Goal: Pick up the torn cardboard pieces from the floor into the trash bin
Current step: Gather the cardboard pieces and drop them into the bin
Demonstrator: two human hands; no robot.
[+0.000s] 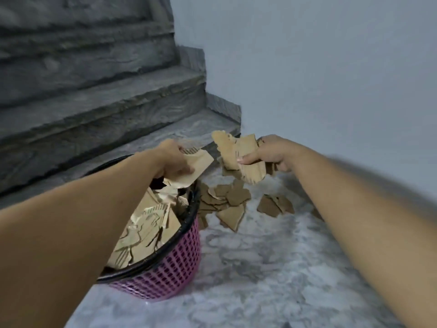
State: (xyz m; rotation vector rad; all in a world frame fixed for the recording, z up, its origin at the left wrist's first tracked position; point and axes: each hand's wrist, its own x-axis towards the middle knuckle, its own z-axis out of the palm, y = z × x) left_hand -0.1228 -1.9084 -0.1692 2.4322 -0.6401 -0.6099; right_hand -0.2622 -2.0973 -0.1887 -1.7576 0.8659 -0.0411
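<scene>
From the head view, my left hand (173,162) is clamped on a flat torn tan cardboard piece (198,168), held over the far rim of the round pink plastic lattice trash bin with a black rim (175,263). My right hand (272,153) pinches a bunch of ragged brown cardboard scraps (238,157), thumb on top, up in the air to the right of the bin and above the floor. More torn brown cardboard bits (227,200) lie in a loose heap on the grey marbled floor (248,268), just beside the bin, with a smaller cluster a little further right.

To do this step well, I judge each grip should let go only once its load is fully inside the rim, left first, then the right brought across.

The bin is already piled near its rim with pale and brown cardboard, so pieces dropped at the edge could slide back out; pressing the pile down may help.
</scene>
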